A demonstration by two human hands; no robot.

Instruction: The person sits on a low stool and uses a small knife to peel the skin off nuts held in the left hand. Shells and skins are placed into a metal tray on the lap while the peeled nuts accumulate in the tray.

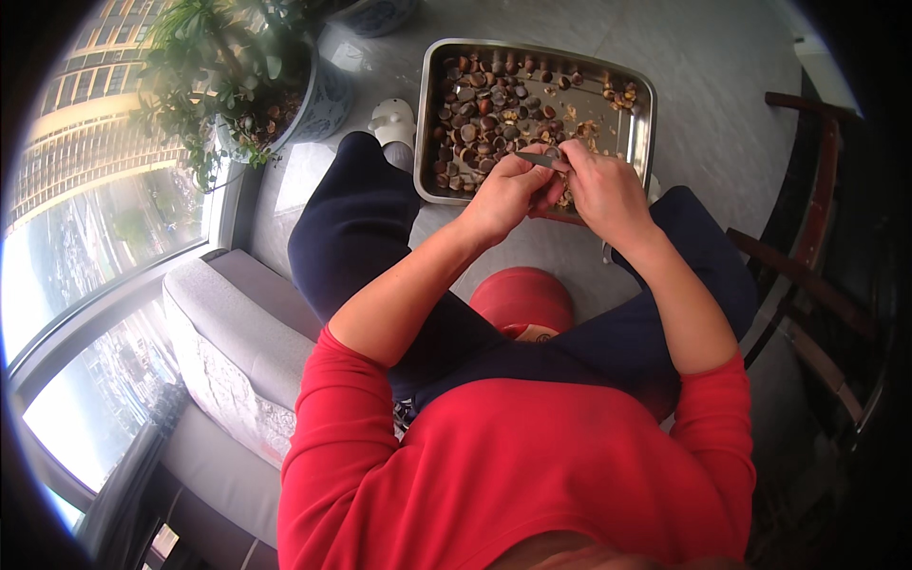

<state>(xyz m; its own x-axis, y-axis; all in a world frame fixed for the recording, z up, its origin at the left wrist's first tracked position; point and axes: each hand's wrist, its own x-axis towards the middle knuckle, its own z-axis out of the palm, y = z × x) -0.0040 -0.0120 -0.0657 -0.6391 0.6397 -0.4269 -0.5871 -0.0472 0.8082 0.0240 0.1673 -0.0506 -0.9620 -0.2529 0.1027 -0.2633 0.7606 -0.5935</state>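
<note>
Over the near edge of a rectangular stainless-steel tray, both my hands meet. My right hand grips a small knife, its blade pointing left across the fingers of the other hand. A brown chestnut sits between the fingertips, held by my left hand; the fingers partly cover it. Many dark brown chestnuts fill the tray's left and middle. Pale shell scraps are scattered toward the right. A small pile of yellowish peeled pieces lies in the far right corner.
Between my legs stands a round red object. A white figurine is left of the tray. Farther left, a potted plant stands by the window. A grey padded seat is at left, dark wooden furniture at right.
</note>
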